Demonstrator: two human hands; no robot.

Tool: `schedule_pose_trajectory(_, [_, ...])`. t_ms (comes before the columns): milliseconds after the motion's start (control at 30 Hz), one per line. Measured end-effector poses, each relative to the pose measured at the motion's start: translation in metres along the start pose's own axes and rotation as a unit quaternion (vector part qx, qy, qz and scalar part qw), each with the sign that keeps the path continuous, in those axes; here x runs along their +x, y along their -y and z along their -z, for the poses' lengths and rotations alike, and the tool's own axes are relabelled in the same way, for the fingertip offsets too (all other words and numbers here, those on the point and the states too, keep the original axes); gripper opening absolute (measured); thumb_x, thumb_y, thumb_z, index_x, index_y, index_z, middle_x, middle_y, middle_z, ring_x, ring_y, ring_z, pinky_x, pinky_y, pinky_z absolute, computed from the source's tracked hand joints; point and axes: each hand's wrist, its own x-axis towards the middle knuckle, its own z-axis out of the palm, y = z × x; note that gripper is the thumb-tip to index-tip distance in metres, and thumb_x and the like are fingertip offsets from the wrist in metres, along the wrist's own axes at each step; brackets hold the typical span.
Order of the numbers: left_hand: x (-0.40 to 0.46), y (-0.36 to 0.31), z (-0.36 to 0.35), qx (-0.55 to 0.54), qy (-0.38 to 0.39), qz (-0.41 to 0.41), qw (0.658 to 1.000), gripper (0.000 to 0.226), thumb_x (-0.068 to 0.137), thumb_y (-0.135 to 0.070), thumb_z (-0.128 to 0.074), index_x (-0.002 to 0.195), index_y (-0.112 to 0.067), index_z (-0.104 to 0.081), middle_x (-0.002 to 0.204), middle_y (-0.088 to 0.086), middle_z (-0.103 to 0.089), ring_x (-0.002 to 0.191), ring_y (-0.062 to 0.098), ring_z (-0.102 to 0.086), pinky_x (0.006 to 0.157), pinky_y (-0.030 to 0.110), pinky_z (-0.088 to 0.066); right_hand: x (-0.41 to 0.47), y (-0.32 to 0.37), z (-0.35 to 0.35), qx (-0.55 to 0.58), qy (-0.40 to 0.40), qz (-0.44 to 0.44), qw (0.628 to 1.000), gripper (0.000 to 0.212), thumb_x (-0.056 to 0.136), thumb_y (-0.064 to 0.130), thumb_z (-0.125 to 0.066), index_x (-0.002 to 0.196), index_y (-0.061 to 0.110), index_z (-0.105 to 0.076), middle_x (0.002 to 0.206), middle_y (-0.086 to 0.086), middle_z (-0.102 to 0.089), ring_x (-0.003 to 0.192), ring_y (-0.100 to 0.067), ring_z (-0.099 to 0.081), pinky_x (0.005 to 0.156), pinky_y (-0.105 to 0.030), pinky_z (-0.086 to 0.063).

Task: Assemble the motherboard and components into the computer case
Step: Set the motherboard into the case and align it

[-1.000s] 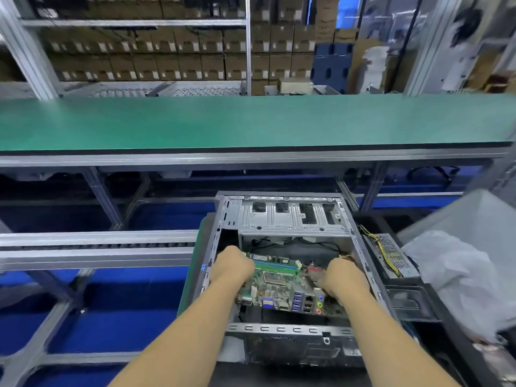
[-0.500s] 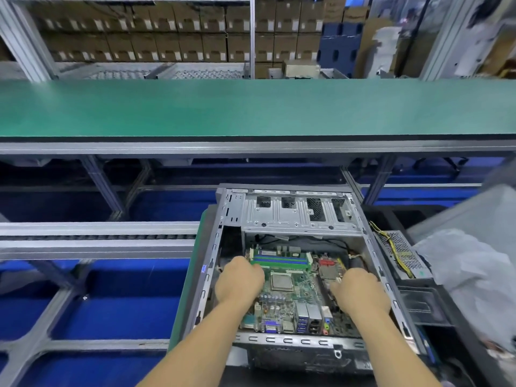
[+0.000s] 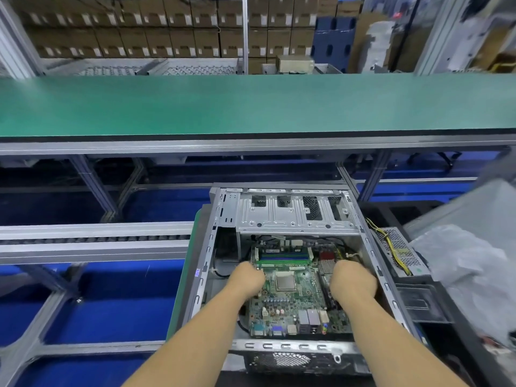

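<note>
An open metal computer case [image 3: 371, 247] lies on its side in front of me, its silver drive cage [image 3: 296, 216] at the far end. Inside it sits a green motherboard [image 3: 293, 303] with a square processor socket, memory sticks at its far edge and rear ports toward me. My left hand [image 3: 247, 279] grips the board's left edge, fingers curled under and hidden. My right hand [image 3: 353, 280] grips the right edge near a red-topped heatsink, fingers also hidden.
A power supply [image 3: 399, 250] with yellow wires lies right of the case, beside crumpled clear plastic [image 3: 469, 272]. A green conveyor belt [image 3: 251, 104] runs across behind, a roller rail [image 3: 92, 238] at left. Stacked cardboard boxes fill the back shelves.
Both hands have carried the motherboard deeper into the case, and it now lies lower and flatter. My head has moved closer and tilted down.
</note>
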Motion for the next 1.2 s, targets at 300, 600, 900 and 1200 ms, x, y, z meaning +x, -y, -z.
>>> schedule_pose_trajectory(300, [0.016,0.015,-0.004,0.06,0.001,0.01,0.998,0.04,0.091,-0.004,-0.042,0.13,0.002,-0.046,0.07,0.003,-0.043,0.057,0.014,-0.038,0.042,0.025,-0.025,0.022,-0.003,-0.007,-0.009,0.022,0.012,1.0,0.02,0.092,0.01,-0.056,0.107,0.013,-0.068,0.101,-0.004,-0.07,0.078,-0.024,-0.06,0.066,-0.031,-0.048])
schedule_pose_trajectory(600, [0.028,0.013,0.004,0.174,-0.009,0.005,0.985,0.046,0.092,-0.01,-0.044,0.138,-0.014,-0.047,0.127,0.007,-0.058,0.106,0.026,-0.06,0.088,0.038,-0.053,0.036,0.003,-0.007,-0.023,0.044,0.056,0.997,0.024,0.092,0.003,-0.053,0.112,0.01,-0.064,0.105,-0.007,-0.07,0.078,-0.026,-0.056,0.065,-0.032,-0.046])
schedule_pose_trajectory(900, [0.036,0.015,-0.006,0.017,-0.03,0.024,0.999,0.03,0.089,-0.005,-0.046,0.105,0.009,-0.024,0.072,0.005,-0.042,0.061,0.019,-0.039,0.058,0.028,-0.029,0.048,-0.003,-0.014,0.081,0.013,0.029,0.996,0.022,0.092,0.016,-0.069,0.081,0.01,-0.051,0.073,-0.005,-0.054,0.068,-0.025,-0.058,0.055,-0.026,-0.045])
schedule_pose_trajectory(1200, [0.033,0.012,-0.006,-0.015,-0.018,0.013,1.0,0.051,0.094,-0.014,-0.047,0.144,-0.005,-0.041,0.095,0.013,-0.063,0.069,0.021,-0.052,0.06,0.028,-0.038,0.057,-0.002,-0.025,0.132,0.005,0.009,0.991,0.026,0.093,0.02,-0.071,0.078,0.011,-0.052,0.078,-0.008,-0.061,0.071,-0.028,-0.056,0.06,-0.031,-0.047])
